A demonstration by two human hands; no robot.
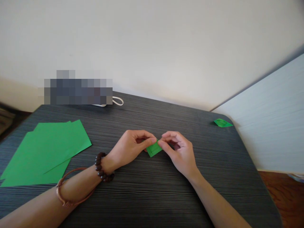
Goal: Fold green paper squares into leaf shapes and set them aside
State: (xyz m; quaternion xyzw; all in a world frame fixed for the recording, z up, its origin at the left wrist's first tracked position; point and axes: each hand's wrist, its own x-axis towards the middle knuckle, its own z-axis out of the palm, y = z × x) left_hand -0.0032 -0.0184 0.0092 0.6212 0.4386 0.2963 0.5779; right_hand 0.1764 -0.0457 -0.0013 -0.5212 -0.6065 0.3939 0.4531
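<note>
A small folded piece of green paper (153, 149) is held between my two hands over the middle of the dark table. My left hand (133, 144) pinches its upper left edge between thumb and fingers. On the other side, my right hand (179, 150) grips the upper right corner with thumb and fingertips. Crease lines show on the paper's face, and the fingertips hide its top edge. A beaded bracelet (101, 167) and a copper-coloured bangle (60, 193) circle my left wrist and forearm.
Overlapping green paper sheets (47, 152) lie on the table (147, 196) at the left. A folded green paper piece (222, 123) rests near the far right corner. A blurred-out object (76, 91) with a white loop (118, 100) stands at the back, before the wall.
</note>
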